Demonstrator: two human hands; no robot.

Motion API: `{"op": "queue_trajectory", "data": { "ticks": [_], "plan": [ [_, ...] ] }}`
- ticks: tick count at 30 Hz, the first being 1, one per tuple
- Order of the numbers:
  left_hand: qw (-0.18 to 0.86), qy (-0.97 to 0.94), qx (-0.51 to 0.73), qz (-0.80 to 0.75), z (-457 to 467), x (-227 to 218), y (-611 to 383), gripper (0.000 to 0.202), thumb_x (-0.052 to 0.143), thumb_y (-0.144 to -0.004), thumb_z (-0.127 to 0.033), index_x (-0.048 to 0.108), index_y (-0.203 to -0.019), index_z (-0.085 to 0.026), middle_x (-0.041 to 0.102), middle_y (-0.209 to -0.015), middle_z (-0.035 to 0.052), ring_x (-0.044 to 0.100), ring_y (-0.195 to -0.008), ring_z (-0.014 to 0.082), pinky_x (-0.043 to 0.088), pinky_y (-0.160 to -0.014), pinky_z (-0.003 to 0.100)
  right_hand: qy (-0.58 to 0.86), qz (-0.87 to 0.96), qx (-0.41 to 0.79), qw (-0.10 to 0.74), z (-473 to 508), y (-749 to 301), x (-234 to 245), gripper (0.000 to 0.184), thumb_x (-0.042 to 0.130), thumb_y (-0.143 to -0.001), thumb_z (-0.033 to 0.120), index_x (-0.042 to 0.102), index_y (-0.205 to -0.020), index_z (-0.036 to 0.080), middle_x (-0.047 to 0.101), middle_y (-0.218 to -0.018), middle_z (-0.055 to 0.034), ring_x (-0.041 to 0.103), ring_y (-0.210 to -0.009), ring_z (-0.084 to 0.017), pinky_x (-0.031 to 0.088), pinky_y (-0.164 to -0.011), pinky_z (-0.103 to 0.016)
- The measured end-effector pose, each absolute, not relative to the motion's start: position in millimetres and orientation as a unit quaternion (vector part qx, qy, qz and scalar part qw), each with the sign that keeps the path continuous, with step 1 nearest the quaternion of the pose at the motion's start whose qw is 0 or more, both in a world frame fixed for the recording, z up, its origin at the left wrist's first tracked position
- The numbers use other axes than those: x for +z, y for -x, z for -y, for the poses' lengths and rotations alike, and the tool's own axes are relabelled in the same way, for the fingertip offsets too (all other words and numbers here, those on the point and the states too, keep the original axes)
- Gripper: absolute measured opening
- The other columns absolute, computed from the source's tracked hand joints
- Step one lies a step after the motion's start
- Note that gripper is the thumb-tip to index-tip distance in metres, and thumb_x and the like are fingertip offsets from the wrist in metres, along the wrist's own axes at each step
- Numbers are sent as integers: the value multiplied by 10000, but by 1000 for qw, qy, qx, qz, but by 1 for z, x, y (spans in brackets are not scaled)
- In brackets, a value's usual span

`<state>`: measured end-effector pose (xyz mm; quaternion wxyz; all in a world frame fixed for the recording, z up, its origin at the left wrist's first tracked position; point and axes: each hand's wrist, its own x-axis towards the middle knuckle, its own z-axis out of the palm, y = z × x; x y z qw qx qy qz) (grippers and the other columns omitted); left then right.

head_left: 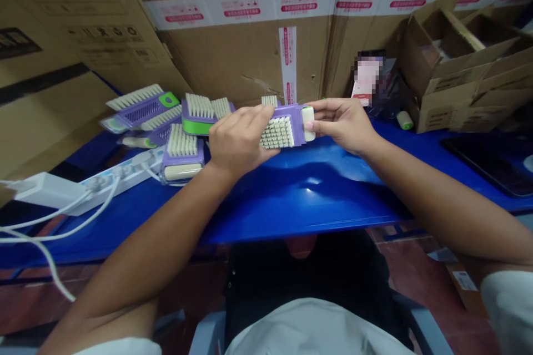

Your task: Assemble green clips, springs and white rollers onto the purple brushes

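Note:
Both my hands hold one purple brush with cream bristles above the blue table. My left hand is wrapped round its left end, fingers closed over the bristles. My right hand pinches the right end, where a cream end piece sits. To the left lies a pile of similar purple brushes, some with green ends, bristles up.
Large taped cardboard boxes form a wall behind the table. An open carton stands at the back right. A white power strip with white cables lies at the left. A dark flat object lies at the right.

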<state>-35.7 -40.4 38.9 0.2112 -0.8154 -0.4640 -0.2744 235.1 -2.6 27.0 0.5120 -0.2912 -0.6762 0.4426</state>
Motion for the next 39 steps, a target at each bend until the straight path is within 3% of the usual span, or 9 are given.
{"op": "queue_trajectory", "data": {
  "ticks": [6,16,20,23,27,33,35,37,39],
  "plan": [
    [176,800,-292,494,40,38,38,724,865,-901,-526,708,-1545,-237,857,-1426,122,837,-1256,391,662,-1010,459,270,762,357,468,5,-245,35,892,1153,-618,527,830,-1417,297,855,-1117,-22,816,-954,-229,718,-814,-337],
    [96,819,-288,487,42,37,37,750,864,-886,-598,716,-1555,-293,864,-1431,11,849,-1239,374,687,-1072,505,279,774,365,436,-7,-273,51,966,1192,-507,489,815,-1373,285,849,-1040,-14,820,-910,-247,709,-846,-389],
    [99,851,-210,472,39,36,37,840,917,-843,-544,689,-1606,-274,819,-1536,70,816,-1339,392,682,-1083,485,448,702,187,522,-42,-330,55,654,1040,-846,471,771,-1418,301,869,-1107,-65,825,-1084,-323,680,-1070,-507],
    [105,869,-141,463,35,37,36,823,910,-858,-523,682,-1609,-271,811,-1542,112,808,-1363,390,677,-1051,458,679,674,25,291,-65,-365,40,527,858,-968,202,751,-1480,139,826,-1415,-217,722,-1441,-444,550,-1304,-588],
    [101,865,-115,478,34,37,33,858,911,-866,-544,656,-1638,-271,798,-1561,126,803,-1374,391,668,-1045,456,742,651,22,158,-77,-379,21,661,791,-853,-23,742,-1511,22,665,-1656,-332,564,-1616,-612,493,-1323,-734],
    [86,863,-121,484,36,39,30,852,920,-859,-590,669,-1621,-304,807,-1550,88,798,-1374,367,658,-1011,420,728,676,12,113,-83,-385,25,221,988,-713,80,821,-837,155,839,-1029,-171,796,-1257,-493,616,-1148,-628],
    [80,861,-129,485,36,39,31,855,924,-863,-592,672,-1623,-291,804,-1554,95,793,-1381,372,654,-1036,428,721,686,24,98,-84,-388,26,360,1013,-627,46,692,-612,209,690,-675,-56,817,-1095,-406,641,-1047,-531],
    [72,858,-137,490,36,40,32,884,920,-872,-600,651,-1648,-272,780,-1590,110,770,-1420,383,644,-1094,449,715,692,31,92,-82,-391,30,435,1036,-549,42,650,-571,240,582,-559,-6,804,-983,-374,648,-966,-503],
    [61,855,-142,496,36,41,33,924,909,-888,-596,607,-1687,-244,732,-1650,133,729,-1482,398,621,-1167,471,699,706,19,112,-75,-391,36,404,1071,-522,115,785,-785,227,721,-722,-46,800,-1006,-400,658,-979,-553]
  ]
}}
